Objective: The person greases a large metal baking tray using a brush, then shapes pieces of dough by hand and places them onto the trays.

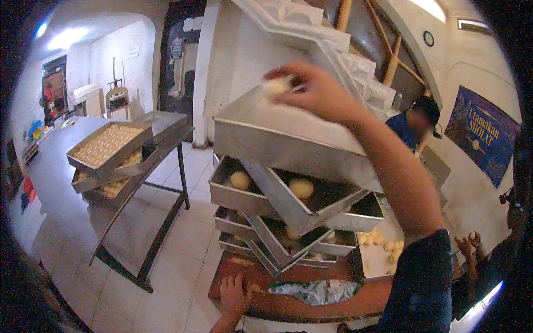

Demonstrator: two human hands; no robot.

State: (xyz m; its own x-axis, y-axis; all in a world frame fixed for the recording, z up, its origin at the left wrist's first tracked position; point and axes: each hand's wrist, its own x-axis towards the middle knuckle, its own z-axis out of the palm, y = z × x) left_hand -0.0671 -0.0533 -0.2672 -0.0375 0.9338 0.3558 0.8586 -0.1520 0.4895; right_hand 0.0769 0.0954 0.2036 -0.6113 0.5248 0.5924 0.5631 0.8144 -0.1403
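Note:
My right hand (308,91) is raised over the top metal tray (294,139) of a tall stack, its fingers curved around a pale dough ball (276,87). Lower trays (239,197) sit at crossed angles, some showing a round dough ball (301,187) inside. My left hand (234,291) lies with fingers apart on the left part of the brown wooden tabletop (225,266), below the stack and beside a crumpled silver-and-green plastic package (311,289).
A metal table (55,166) at left bears stacked trays of dough balls (108,144). A tray (377,261) of small balls is right of my stack. A co-worker (402,125) in blue is behind it, another person's hands (472,244) at far right. Stairs (338,39) rise behind.

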